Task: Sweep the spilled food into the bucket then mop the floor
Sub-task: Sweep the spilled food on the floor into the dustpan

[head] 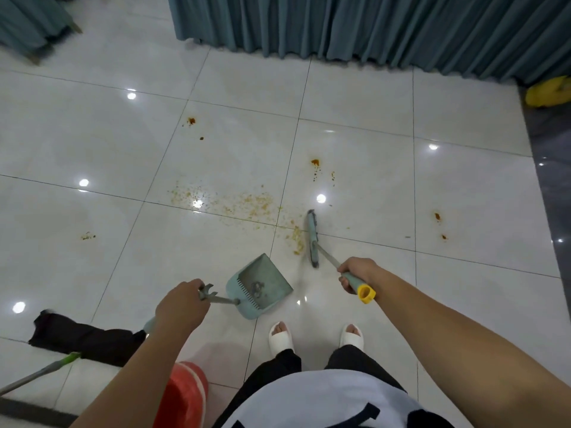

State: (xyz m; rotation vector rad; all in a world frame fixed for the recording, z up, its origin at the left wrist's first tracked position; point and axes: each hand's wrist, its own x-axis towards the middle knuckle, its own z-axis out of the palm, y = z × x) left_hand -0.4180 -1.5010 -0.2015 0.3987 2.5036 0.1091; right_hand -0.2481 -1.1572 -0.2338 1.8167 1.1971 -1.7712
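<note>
Orange-yellow spilled food (247,205) lies scattered across the white floor tiles, with darker sauce spots (315,163) farther out. My right hand (358,273) grips the handle of a teal broom (312,239), whose head stands on the floor just right of a small pile of crumbs (297,239). My left hand (182,304) holds the handle of a teal dustpan (258,285) that rests on the floor, its mouth facing the crumbs. A red bucket (183,393) stands under my left forearm, partly hidden.
A mop with a dark cloth head (86,338) and a green-grey pole lies at lower left. Teal curtains (370,29) hang along the back. A yellow object (548,92) sits at far right beside a dark floor strip. My feet in white slippers (281,338) stand behind the dustpan.
</note>
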